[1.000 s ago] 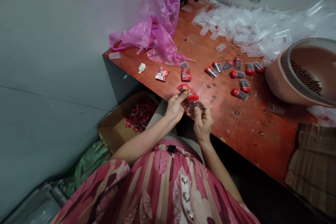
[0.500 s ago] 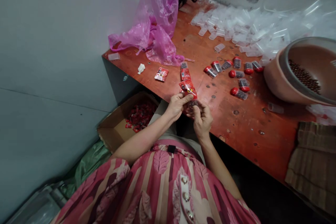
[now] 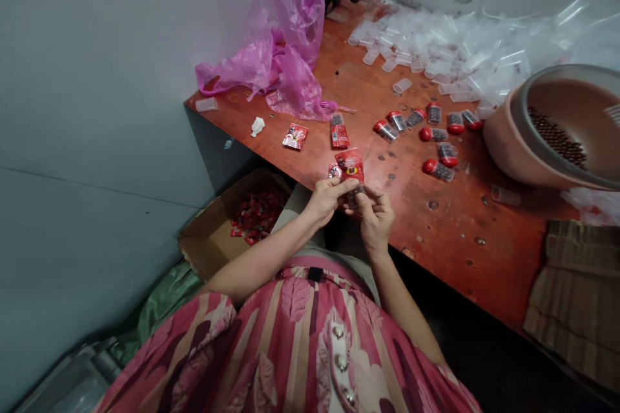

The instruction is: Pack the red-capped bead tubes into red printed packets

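Note:
Between my hands is a red packet (image 3: 351, 162) with a clear tube of dark beads (image 3: 356, 196) at its lower end. My left hand (image 3: 326, 201) pinches the packet near its lower edge. My right hand (image 3: 376, 218) has thumb and fingers closed on the tube. Beyond them a red packet with a tube in its mouth (image 3: 340, 135) lies on the red table (image 3: 436, 239). Another flat red packet (image 3: 295, 136) is to its left, and a small one (image 3: 334, 170) lies beside the held packet. Several red-capped tubes (image 3: 438, 170) lie to the right.
A bowl of brown beads (image 3: 513, 135) stands at the right, near a heap of clear tubes (image 3: 455, 45). A pink plastic bag (image 3: 290, 19) is at the back left. Below the table's edge is a cardboard box (image 3: 206, 239) of red packets. Brown cloth (image 3: 576, 297) hangs at right.
The held packet now stands straighter, its top swung slightly right, and more of the small packet beside it shows. Both hands keep their hold. The whole view has shifted slightly.

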{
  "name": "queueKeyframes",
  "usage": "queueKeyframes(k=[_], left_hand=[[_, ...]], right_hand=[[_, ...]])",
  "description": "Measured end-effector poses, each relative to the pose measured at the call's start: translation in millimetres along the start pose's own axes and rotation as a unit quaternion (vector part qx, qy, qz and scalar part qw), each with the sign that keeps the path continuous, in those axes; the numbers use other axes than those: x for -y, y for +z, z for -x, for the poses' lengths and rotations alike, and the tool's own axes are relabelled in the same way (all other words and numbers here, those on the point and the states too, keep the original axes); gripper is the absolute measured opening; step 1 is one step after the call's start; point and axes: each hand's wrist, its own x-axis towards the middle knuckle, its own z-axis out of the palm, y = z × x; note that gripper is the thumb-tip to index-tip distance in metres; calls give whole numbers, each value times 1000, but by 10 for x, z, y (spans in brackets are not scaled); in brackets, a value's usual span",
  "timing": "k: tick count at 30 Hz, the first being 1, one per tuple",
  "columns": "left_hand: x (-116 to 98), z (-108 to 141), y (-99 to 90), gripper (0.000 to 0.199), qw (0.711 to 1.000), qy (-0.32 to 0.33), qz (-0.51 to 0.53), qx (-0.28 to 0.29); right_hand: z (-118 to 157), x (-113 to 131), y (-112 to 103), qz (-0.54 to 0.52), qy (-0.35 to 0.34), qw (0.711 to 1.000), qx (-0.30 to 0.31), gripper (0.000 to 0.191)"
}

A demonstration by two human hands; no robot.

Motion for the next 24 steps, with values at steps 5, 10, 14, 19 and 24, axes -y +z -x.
queueKeyframes(k=[5,10,14,19,24], left_hand=[[73,25,-10,33,995,40,-85,-17],[51,57,-9,34,998,43,-29,-23],[-14,78,37,35,998,55,27,-21],[39,86,114,34,993,86,29,-78],[215,122,110,36,983,100,20,-150]], right_hand=[[-25,-37,10,-46,26,999,-16,29],[8,-47,51,-35,19,999,-7,30],[72,-24,82,-4,1,1000,-18,28],[114,-52,131,45,-55,994,-80,30],[35,-101,133,-91,54,992,-65,29]])
